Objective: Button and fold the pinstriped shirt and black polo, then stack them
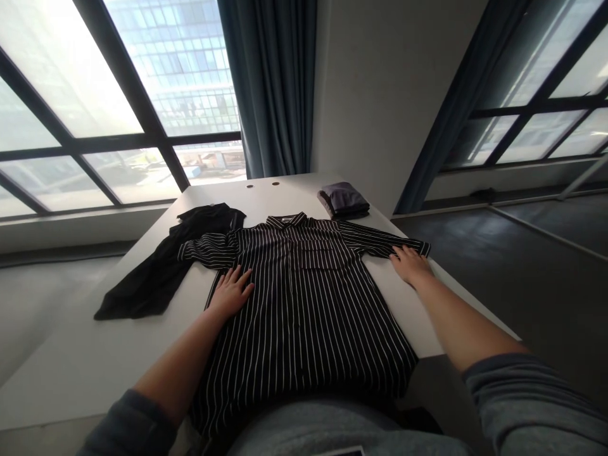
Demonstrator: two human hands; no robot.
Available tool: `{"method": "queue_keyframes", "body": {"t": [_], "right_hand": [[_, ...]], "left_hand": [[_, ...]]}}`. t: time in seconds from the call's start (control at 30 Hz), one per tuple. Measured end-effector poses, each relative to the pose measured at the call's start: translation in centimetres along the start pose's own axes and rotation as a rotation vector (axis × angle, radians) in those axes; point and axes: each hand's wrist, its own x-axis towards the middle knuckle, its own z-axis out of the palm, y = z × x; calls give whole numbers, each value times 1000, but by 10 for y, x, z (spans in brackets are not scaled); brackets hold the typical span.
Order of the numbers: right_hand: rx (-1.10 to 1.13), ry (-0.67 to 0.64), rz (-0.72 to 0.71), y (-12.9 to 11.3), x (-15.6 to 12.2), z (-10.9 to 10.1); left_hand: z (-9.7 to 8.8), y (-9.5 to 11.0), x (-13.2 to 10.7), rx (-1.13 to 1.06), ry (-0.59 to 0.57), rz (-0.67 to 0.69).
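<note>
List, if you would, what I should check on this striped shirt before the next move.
Black-and-white striped shirt spread flat, collar pointing away from the person: ok.
Left hand flat on the shirt's front: ok.
Right hand with its fingers on the sleeve near the cuff: ok.
Sleeve on the left side clear of the black garment: not ok, it overlaps that garment.
Folded dark garment apart from the shirt: ok.
Hem lying smooth: cannot tell, it is hidden at the person's body.
</note>
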Motion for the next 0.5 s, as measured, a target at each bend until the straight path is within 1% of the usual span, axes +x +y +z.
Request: {"method": "queue_keyframes", "body": {"t": [0.1, 0.17, 0.2, 0.27, 0.33, 0.4, 0.47, 0.5], "right_hand": [[-2, 18, -10, 0, -2, -1], [1, 32, -15, 0, -4, -1], [2, 44, -18, 1, -5, -1], [-2, 77, -34, 2, -6, 0], [-5, 111, -62, 4, -6, 1], [-3, 135, -83, 5, -5, 2], [1, 151, -93, 6, -5, 2], [3, 156, -92, 6, -5, 2]], "left_hand": [[-3, 1, -3, 6, -12, 4], [-10, -2, -2, 2, 14, 26], [-16, -5, -1, 0, 57, 33], [-30, -17, 4, 11, 189, 10], [-47, -39, 9, 42, 320, -86], [-63, -74, 12, 69, 388, -238], [-74, -117, 12, 90, 387, -378], [-77, -140, 11, 100, 357, -438]]}}
